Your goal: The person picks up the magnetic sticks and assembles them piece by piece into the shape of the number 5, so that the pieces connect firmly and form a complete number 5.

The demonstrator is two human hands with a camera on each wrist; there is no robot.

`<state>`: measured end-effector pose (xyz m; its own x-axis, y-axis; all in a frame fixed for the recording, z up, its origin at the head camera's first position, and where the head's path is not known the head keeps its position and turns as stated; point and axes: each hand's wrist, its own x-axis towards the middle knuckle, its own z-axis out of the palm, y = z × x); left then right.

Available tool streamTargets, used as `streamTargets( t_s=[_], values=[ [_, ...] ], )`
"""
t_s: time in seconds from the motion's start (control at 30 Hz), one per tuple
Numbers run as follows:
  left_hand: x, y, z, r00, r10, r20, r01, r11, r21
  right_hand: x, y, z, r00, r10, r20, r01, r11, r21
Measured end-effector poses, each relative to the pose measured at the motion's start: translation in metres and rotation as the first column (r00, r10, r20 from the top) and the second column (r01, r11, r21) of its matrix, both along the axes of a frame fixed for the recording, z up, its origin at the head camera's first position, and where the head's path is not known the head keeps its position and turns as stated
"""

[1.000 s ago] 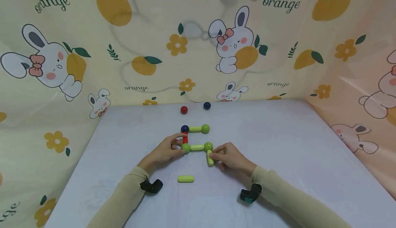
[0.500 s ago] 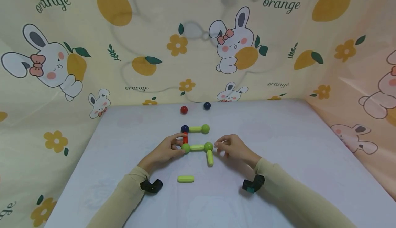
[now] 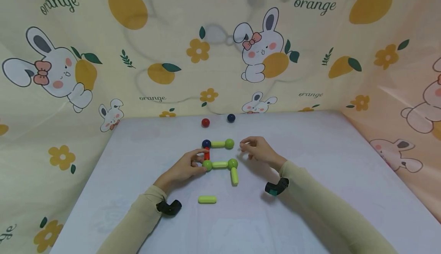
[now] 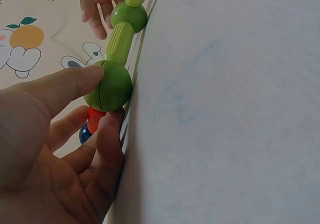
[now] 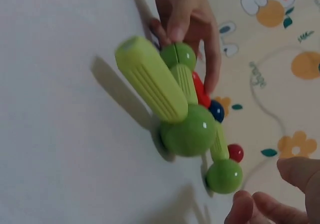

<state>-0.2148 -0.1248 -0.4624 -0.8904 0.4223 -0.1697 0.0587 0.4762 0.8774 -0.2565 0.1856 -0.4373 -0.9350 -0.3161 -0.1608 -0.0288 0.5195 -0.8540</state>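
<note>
My left hand (image 3: pixel 184 168) pinches the near-left green ball (image 4: pixel 111 86) of a joined ball-and-stick shape, thumb on the ball and fingers by the red rod (image 3: pixel 207 156). That rod runs back to a blue ball (image 3: pixel 206 144). From there a light green rod (image 3: pixel 218 144) leads right to another green ball (image 3: pixel 229 144). On the near side, a second light green rod (image 3: pixel 219 165) reaches a green ball (image 5: pixel 189 131), from which a rod (image 5: pixel 150 79) sticks out toward me. Holding nothing, my right hand (image 3: pixel 260 150) hovers right of the far green ball, fingers loosely bent.
A loose light green rod (image 3: pixel 207 199) lies nearer me on the white table (image 3: pixel 310 150). Behind the shape sit a red ball (image 3: pixel 205 122) and a dark blue ball (image 3: pixel 231 118), close to the printed cloth backdrop (image 3: pixel 220 55).
My right hand has let go of the near-right rod, which stays on its green ball, and moved away toward the far green ball. My left hand keeps its place.
</note>
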Motion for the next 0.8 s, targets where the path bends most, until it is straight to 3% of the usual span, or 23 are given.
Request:
streamTargets(
  t_s=[0.8],
  values=[
    [-0.001,-0.001,-0.003,1.000,0.019,0.005,-0.019,1.000,0.017,-0.077,-0.023,-0.001,0.998,-0.013,-0.065,0.013,1.000,0.009]
  ],
)
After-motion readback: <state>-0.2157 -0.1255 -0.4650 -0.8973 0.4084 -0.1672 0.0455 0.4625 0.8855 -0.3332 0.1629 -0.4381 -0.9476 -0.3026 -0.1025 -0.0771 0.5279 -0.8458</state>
